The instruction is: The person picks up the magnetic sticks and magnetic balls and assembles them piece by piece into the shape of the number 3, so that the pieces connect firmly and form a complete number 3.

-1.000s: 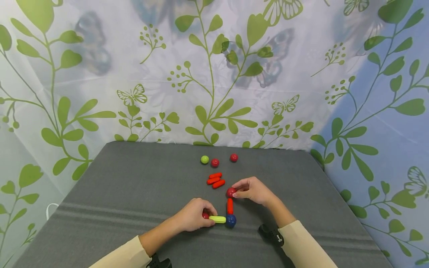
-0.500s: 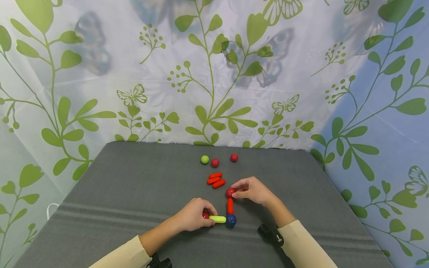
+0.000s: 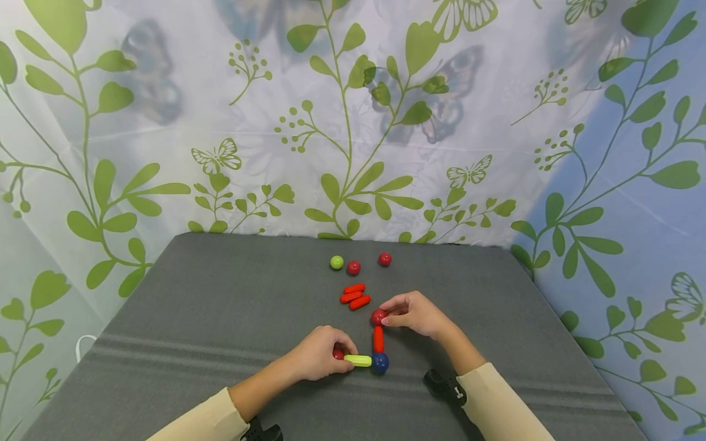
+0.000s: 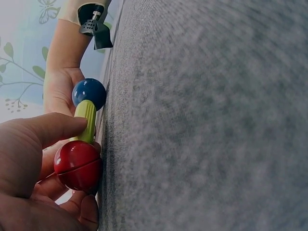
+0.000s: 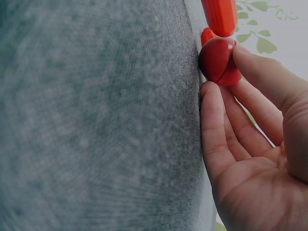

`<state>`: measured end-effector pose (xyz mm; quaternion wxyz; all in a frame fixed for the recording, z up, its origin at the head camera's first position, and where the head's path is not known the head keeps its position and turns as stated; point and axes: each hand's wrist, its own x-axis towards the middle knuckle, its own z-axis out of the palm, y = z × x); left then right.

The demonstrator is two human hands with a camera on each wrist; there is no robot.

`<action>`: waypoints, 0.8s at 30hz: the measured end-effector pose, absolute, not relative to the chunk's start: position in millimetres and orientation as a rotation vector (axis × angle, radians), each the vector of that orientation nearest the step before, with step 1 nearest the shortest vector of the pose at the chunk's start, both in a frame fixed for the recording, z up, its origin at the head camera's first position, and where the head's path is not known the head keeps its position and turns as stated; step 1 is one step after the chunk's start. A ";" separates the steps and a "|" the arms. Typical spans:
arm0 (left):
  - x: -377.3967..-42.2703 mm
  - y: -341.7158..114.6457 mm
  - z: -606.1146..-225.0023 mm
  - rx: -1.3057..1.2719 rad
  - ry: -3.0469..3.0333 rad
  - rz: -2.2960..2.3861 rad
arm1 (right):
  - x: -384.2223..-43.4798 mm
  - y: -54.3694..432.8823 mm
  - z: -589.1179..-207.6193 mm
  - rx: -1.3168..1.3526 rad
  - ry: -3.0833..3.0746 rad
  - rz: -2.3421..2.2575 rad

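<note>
An L of magnetic sticks and balls lies on the grey cloth in the head view. Its corner is a blue ball [image 3: 380, 363]. From there a yellow-green stick [image 3: 358, 361] runs left to a red ball [image 4: 78, 165], and a red stick [image 3: 378, 339] runs away to a second red ball [image 3: 378, 316]. My left hand [image 3: 320, 355] pinches the yellow-green stick, its thumb lying along it in the left wrist view; the fingers partly cover the red ball there. With thumb and fingertips, my right hand [image 3: 417, 315] pinches the far red ball, seen closely in the right wrist view.
Beyond the L lie several loose red sticks [image 3: 352, 297]. Farther back sit a green ball [image 3: 337, 262], a red ball [image 3: 353, 267] and another red ball [image 3: 385, 259]. A leaf-patterned curtain [image 3: 265, 122] hangs behind the grey table [image 3: 231, 288].
The far red ball, pinched by my right hand, has shifted very slightly to the left. My left hand and the loose pieces have stayed in place.
</note>
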<state>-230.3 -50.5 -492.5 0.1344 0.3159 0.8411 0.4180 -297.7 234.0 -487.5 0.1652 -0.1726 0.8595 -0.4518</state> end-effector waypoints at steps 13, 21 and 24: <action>-229.9 -50.7 -490.9 0.908 2.437 1.211 | -296.2 233.4 -487.3 -0.481 2.421 -1.315; -229.8 -51.0 -490.3 0.908 2.441 1.215 | -296.0 233.7 -487.6 -0.475 2.386 -1.339; -230.0 -51.1 -490.5 0.907 2.440 1.211 | -295.6 233.2 -487.7 -0.472 2.389 -1.334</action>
